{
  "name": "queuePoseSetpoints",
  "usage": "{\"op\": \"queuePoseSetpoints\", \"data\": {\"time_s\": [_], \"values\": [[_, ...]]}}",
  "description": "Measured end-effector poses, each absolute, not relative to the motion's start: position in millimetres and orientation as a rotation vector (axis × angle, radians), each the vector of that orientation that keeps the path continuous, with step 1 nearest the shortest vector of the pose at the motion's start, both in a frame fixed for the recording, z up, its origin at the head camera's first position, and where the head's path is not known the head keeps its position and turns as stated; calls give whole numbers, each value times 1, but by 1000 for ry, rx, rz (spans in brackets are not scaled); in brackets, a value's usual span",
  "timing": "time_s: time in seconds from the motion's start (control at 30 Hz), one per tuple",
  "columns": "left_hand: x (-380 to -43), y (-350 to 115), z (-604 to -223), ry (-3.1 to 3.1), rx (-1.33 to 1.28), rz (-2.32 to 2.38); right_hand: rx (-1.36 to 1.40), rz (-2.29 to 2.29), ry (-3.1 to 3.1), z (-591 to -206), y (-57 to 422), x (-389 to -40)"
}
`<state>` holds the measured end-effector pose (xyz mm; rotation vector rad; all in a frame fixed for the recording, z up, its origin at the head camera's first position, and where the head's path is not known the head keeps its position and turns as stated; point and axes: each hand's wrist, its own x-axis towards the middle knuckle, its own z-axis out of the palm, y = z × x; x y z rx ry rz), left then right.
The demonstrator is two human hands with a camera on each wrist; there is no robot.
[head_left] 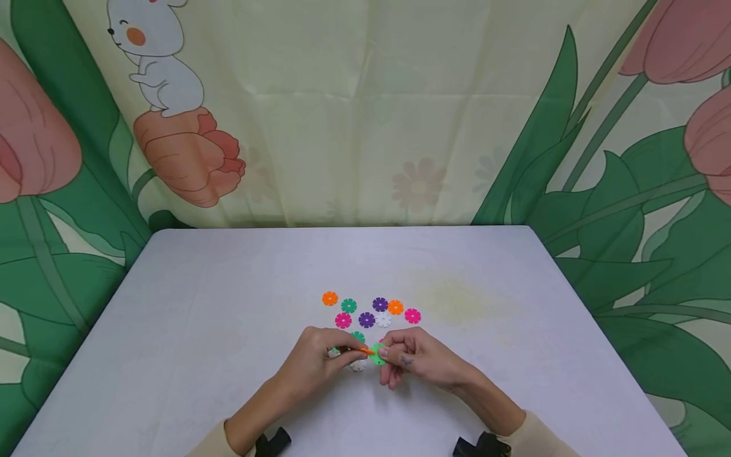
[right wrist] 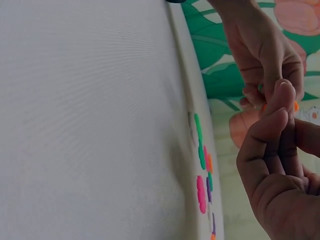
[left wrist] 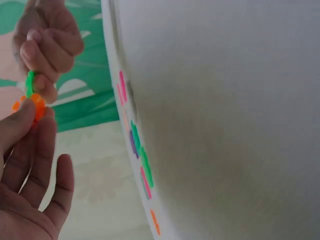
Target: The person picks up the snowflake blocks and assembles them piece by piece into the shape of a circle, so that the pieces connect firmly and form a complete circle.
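My left hand (head_left: 314, 355) pinches one orange disc (left wrist: 36, 106); my right hand (head_left: 419, 358) pinches one light-green disc (head_left: 378, 355). Edges of the two meet, held above the table (head_left: 171, 330). Loose discs on table, counted: orange (head_left: 329, 298) 2, purple (head_left: 367, 320) 2, white (head_left: 383, 319) 2, pink (head_left: 412, 315) 2 plus a sliver beside my right hand, green (head_left: 348, 306) 2 plus one partly hidden behind my left fingers.
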<state>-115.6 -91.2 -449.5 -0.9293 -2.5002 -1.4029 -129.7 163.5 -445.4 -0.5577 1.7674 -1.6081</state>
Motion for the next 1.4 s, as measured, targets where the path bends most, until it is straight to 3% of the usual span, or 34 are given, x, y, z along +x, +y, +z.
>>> {"op": "queuePoseSetpoints", "data": {"time_s": [0.83,1.2,1.4], "values": [[-109,-86,-451,-2538,-1001,-1301,-476,-1575,1796,-441,152,-127],[-109,-89,-449,-2573,-825,-1398,-302,-1233,2665,-447,180,-155],[-108,-88,-450,-2610,-763,-1433,-179,-1052,2818,-450,194,-173]]}}
